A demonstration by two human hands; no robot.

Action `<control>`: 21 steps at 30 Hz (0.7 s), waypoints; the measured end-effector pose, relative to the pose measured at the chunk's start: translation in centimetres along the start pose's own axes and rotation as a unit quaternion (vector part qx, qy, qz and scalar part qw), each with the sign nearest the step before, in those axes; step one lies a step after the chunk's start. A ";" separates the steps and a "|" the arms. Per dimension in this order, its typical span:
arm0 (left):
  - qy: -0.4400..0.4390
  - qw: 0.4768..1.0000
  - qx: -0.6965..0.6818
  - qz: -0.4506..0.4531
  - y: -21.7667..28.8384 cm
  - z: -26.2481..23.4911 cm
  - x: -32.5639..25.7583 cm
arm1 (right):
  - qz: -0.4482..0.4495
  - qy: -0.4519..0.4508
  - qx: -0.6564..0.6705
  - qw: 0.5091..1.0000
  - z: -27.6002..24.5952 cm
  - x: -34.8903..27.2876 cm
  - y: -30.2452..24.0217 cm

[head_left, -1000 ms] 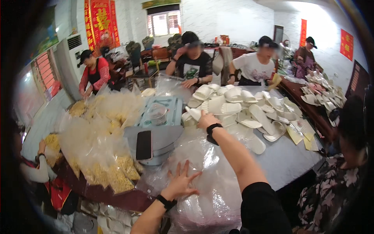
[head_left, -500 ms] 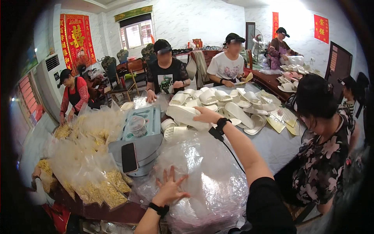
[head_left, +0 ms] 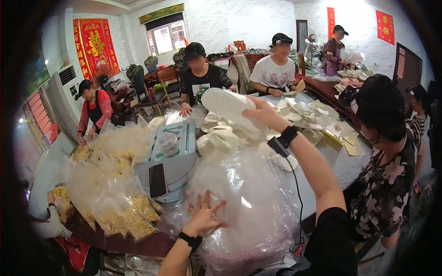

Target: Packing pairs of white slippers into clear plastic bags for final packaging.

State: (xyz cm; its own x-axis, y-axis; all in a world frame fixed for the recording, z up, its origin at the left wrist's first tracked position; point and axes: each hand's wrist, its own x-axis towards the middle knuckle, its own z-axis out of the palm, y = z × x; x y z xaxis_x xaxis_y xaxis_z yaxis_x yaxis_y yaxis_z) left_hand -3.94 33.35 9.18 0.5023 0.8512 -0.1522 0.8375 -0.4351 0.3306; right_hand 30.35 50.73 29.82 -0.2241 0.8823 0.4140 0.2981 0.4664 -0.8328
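My right hand (head_left: 264, 115) is raised over the table and grips a white shoe sole (head_left: 228, 106), tilted with its ridged underside showing. My left hand (head_left: 205, 216) lies flat with fingers spread on a big stack of clear plastic bags (head_left: 251, 202) at the near edge of the table. More white shoe soles (head_left: 301, 112) lie heaped in the middle of the table behind the bags. A black band sits on each wrist, and a thin black cable hangs from the right one.
A grey sealing machine (head_left: 177, 156) with a black phone (head_left: 158, 180) on it stands to the left. Bags of yellow material (head_left: 115, 202) pile at the left edge. Several people sit around the table; one in a floral top (head_left: 386, 184) is close on my right.
My right hand has lifted a white sole off the pile and raised it. The view has swung to the right. My left hand stays pressed on the plastic bags.
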 end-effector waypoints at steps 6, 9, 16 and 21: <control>0.008 1.000 -0.002 0.005 -0.5 0.5 0.3 | -0.093 0.051 -0.034 0.994 -2.3 -1.3 -6.3; 0.008 1.000 -0.005 0.015 -1.2 1.1 0.7 | -0.117 0.047 -0.006 0.992 -2.8 -2.1 -7.9; 0.021 1.000 -0.011 0.011 -1.4 1.4 0.3 | -0.159 0.160 -0.350 0.909 4.0 -5.8 -6.3; -0.003 1.000 -0.009 0.004 -1.0 1.5 0.9 | -0.120 -0.138 -0.476 0.860 15.3 -12.3 -0.2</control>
State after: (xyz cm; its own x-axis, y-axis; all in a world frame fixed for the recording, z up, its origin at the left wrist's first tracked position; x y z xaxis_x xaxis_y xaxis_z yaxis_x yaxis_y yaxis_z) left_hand -4.06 34.11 7.36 0.5107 0.8456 -0.1553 0.8295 -0.4371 0.3478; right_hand 18.88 38.81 19.26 -0.5574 0.7664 0.3193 0.8083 0.5887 -0.0019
